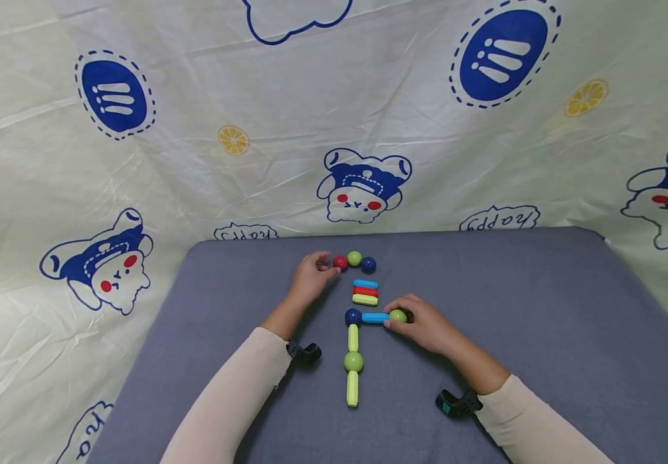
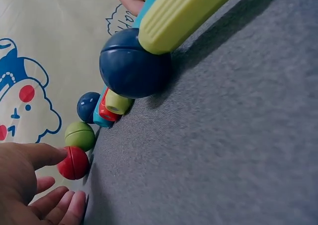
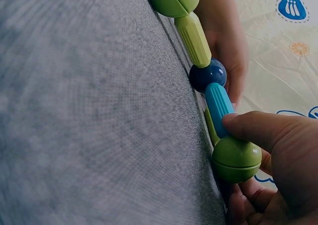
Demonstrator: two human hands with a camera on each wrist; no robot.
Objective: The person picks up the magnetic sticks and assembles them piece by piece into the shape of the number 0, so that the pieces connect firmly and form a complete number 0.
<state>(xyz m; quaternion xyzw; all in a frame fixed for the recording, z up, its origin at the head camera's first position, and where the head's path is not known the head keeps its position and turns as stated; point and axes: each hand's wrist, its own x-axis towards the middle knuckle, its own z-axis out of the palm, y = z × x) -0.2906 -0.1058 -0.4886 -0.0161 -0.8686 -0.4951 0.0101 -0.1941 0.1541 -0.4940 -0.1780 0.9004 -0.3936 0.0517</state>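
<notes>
My left hand (image 1: 312, 277) reaches beside a red ball (image 1: 340, 263); its thumb tip overlaps the ball's edge in the left wrist view, and its fingers are spread loosely. Joined pieces form a bent chain: a yellow-green rod (image 1: 353, 389), a green ball (image 1: 353, 361), another yellow-green rod (image 1: 353, 338), a dark blue ball (image 1: 353, 317), a light blue rod (image 1: 375, 318) and an end green ball (image 3: 237, 160). Around that end ball curls my right hand (image 1: 423, 324), with its thumb (image 3: 248, 126) against the light blue rod where the two meet.
Next to the red ball sit a loose green ball (image 1: 354, 258) and a loose dark blue ball (image 1: 368, 265). Below them lie stacked light blue (image 1: 365, 283), red (image 1: 365, 292) and yellow-green rods (image 1: 365, 300). A printed curtain (image 1: 287, 187) hangs behind the grey table (image 1: 241, 290).
</notes>
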